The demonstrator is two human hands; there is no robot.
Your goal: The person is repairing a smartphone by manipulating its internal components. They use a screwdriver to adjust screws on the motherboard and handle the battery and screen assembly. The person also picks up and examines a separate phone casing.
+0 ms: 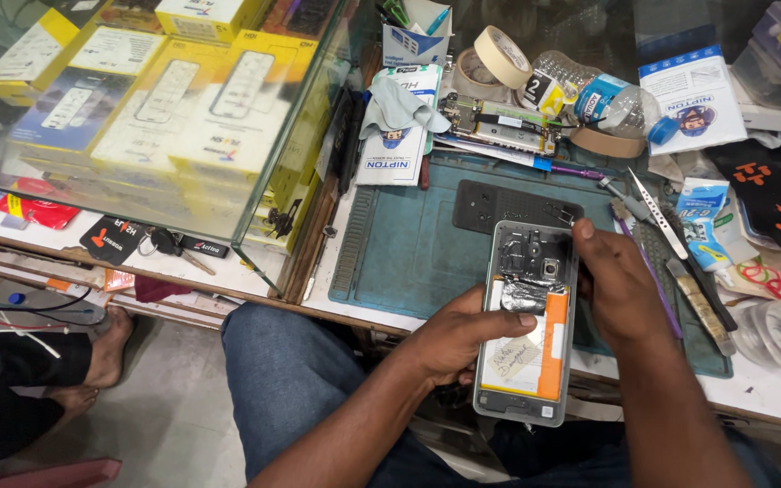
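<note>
Looking down, I am seeing the left hand (458, 339) cradling an opened smartphone (526, 325) from its left edge, thumb lying across the foil-covered middle, fingers clamped on the frame. The phone is hanging over the near edge of the table (354, 271), partly above the teal repair mat (409, 244), back cover off, battery with an orange strip showing. The right hand (621, 285) is pressing at the top right corner near the camera module, fingertips drawn together there; whether they are pinching a small part I cannot tell. Tweezers (657, 212) and a purple-handled tool (648, 271) are lying just beside that hand. A bare circuit board (503, 122) is resting further back, near a tape roll (499, 54). My worry: with the phone overhanging the lap, a slip of the left grip could be dropping it, and hard pressure near the camera could be tearing a flex cable.
</note>
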